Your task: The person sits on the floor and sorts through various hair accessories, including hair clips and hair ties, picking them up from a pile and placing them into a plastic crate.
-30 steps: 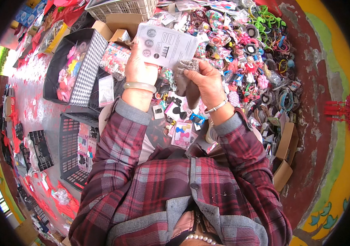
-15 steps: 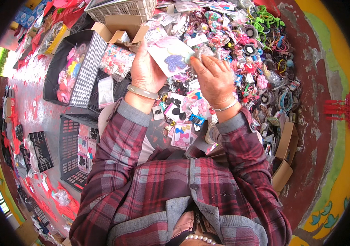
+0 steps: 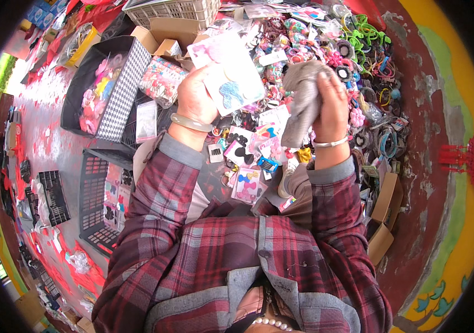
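My left hand (image 3: 197, 101) is closed on the edge of a white card (image 3: 242, 61) that carries a pink and a blue glittery bow-shaped hair piece. A crumpled grey cloth (image 3: 302, 91) hangs from my right hand (image 3: 332, 108), whose fingers are wrapped round its right side. Card and cloth are apart, held above the heap. Below them lie several carded bows, among them a card with black bows (image 3: 241, 145) and one with blue and yellow bows (image 3: 246, 183).
A big heap of hair ties and trinkets (image 3: 353, 72) spreads ahead and right. On the left stand a houndstooth-sided box (image 3: 123, 89) with colourful pieces, a black plastic basket (image 3: 95, 194) holding cards, and an open cardboard box (image 3: 173, 28). More cardboard (image 3: 387, 202) lies at right.
My right hand has moved right, away from the card, and the grey cloth now shows fully in it. The card in my left hand has tilted and shifted slightly, its bow catching light differently.
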A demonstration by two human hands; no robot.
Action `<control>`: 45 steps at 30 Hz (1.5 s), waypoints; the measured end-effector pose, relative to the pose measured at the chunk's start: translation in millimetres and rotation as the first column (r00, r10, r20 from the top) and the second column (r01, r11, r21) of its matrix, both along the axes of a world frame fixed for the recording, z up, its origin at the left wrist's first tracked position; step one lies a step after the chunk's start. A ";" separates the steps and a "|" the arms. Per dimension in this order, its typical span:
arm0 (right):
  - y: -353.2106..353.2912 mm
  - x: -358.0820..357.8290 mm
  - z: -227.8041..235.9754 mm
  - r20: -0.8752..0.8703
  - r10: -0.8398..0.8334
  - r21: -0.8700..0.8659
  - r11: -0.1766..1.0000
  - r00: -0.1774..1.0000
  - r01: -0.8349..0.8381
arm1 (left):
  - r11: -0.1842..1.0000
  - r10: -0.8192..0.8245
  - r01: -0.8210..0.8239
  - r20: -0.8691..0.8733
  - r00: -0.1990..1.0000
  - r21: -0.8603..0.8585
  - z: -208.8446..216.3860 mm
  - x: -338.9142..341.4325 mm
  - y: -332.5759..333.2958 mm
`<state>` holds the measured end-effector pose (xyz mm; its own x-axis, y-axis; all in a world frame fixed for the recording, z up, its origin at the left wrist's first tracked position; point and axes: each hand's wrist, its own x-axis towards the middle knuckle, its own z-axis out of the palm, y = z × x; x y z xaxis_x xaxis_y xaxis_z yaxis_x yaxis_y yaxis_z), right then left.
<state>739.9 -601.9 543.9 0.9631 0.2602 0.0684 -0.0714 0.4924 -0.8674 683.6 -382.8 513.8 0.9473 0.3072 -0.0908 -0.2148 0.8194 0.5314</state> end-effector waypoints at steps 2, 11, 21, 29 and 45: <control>-9.4 9.8 -4.7 -0.125 -0.038 0.085 0.995 0.991 0.049 | 0.991 -0.130 0.131 0.048 0.990 -0.033 -0.3 -3.9 -8.2; 32.3 -8.4 -13.4 0.368 -0.081 -0.208 0.964 0.926 0.167 | 0.918 -0.394 0.397 0.090 0.915 -0.016 -0.6 -12.9 -55.9; 48.2 -30.2 -17.1 0.752 0.259 -0.595 0.662 0.606 0.456 | 0.928 -0.372 0.370 0.070 0.926 0.029 15.1 -16.6 -67.4; 45.8 -37.5 -7.9 0.709 0.362 -0.644 0.683 0.606 0.345 | 0.914 -0.400 0.399 0.012 0.917 -0.075 7.5 -17.6 -59.1; 1.6 -9.2 14.3 -0.046 0.154 0.383 0.915 0.987 -0.125 | 0.929 -0.296 0.319 0.141 0.945 -0.189 -8.2 2.9 -43.2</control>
<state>730.7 -600.4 558.2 0.9251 0.3607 0.1183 -0.2195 0.7625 -0.6086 686.5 -426.1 505.6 0.9998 -0.0152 -0.0128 0.0186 0.9434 0.3312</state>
